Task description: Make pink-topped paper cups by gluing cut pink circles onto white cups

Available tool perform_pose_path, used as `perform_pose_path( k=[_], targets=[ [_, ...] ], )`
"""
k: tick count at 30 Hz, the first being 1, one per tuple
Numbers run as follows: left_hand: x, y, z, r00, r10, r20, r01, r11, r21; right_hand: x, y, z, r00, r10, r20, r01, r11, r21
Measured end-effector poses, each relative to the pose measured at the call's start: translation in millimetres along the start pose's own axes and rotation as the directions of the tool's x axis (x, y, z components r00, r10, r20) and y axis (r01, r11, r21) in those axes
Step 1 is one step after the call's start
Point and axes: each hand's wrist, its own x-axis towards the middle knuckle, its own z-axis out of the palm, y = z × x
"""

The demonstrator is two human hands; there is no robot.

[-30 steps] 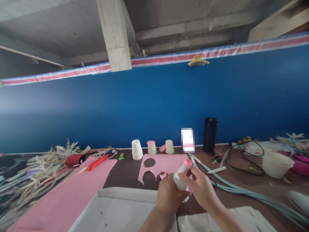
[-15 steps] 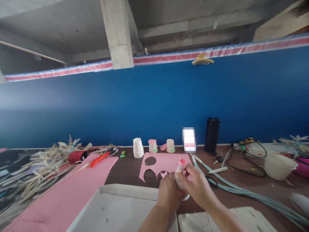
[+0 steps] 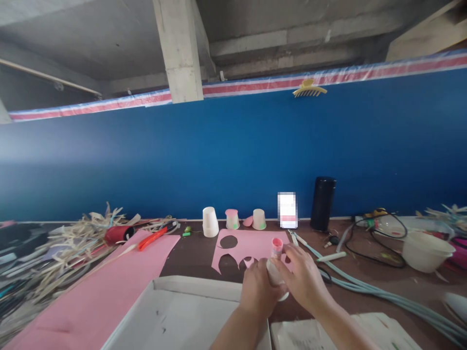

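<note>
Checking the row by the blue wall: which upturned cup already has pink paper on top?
The middle cup, capped in pink. The taller left cup is plain white, and the right cup has a bare top.

Pink-capped white bottle (image 3: 275,265)

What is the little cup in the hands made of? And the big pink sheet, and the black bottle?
The cup looks like thin white paper, matte, with a pink piece on top. The pink sheet seems to be craft paper: flat, dull, with cleanly cut edges. The black bottle looks like smooth metal or plastic; I cannot tell which.

Head view, forward over worktable (image 3: 204,253)
</note>
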Motion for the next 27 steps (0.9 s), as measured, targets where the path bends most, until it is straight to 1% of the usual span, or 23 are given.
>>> perform_pose_path(
  k=[2, 4, 6, 8, 10, 13, 16, 19, 21, 23, 24, 27],
  targets=[
    [0.0, 0.1, -0.9, 1.000, 0.019, -0.005, -0.019, 1.000, -0.007, 0.5, -5.3, 2.6, 0.999, 0.035, 0.019, -0.036, 0.998, 0.056],
    [-1.0, 0.2, -1.5, 1.000, 0.015, -0.013, -0.015, 1.000, -0.013, -0.2, -8.8, 0.2, 0.996, 0.066, 0.062, -0.071, 0.994, 0.084],
    [-2.3, 0.2, -1.3, 1.000, 0.009, -0.022, -0.009, 1.000, -0.013, -1.6, -8.6, -6.2, 0.991, 0.072, 0.115, -0.081, 0.994, 0.077],
    [-3.3, 0.1, -0.2, 0.999, 0.017, -0.028, -0.017, 1.000, -0.021, -3.2, -5.0, -13.4, 0.989, 0.056, 0.138, -0.064, 0.997, 0.051],
    [-3.3, -0.1, 1.3, 0.999, 0.014, -0.031, -0.014, 0.999, -0.029, -4.1, -0.3, -17.6, 0.994, 0.031, 0.109, -0.032, 0.999, 0.010],
    [-1.9, -0.3, 3.3, 0.999, -0.012, -0.030, 0.012, 1.000, -0.013, -3.1, 3.7, -15.0, 0.999, 0.011, 0.038, -0.010, 0.999, -0.036],
    [-0.9, -0.1, 3.2, 1.000, -0.015, -0.021, 0.014, 1.000, -0.016, -0.3, 1.7, -7.3, 0.999, 0.036, 0.025, -0.037, 0.999, 0.029],
    [-1.5, 0.1, 1.6, 1.000, -0.007, -0.018, 0.006, 0.999, -0.036, 0.8, -1.4, -6.3, 0.991, 0.097, 0.096, -0.108, 0.988, 0.114],
    [-2.1, -0.2, 1.3, 1.000, -0.003, -0.025, 0.002, 0.999, -0.038, -0.4, -1.4, -11.3, 0.981, 0.116, 0.156, -0.135, 0.984, 0.115],
    [-2.2, -0.8, 2.2, 1.000, -0.006, -0.029, 0.005, 0.999, -0.038, -2.4, 0.5, -17.6, 0.979, 0.093, 0.180, -0.109, 0.991, 0.080],
    [-2.1, -1.2, 3.2, 0.999, -0.007, -0.032, 0.006, 0.999, -0.036, -3.3, 1.8, -19.9, 0.983, 0.070, 0.169, -0.080, 0.996, 0.049],
    [-0.7, -2.3, 6.3, 0.999, 0.004, -0.053, -0.005, 1.000, -0.018, -4.3, 4.6, -19.0, 0.997, -0.002, 0.076, 0.007, 0.998, -0.065]
  ],
)
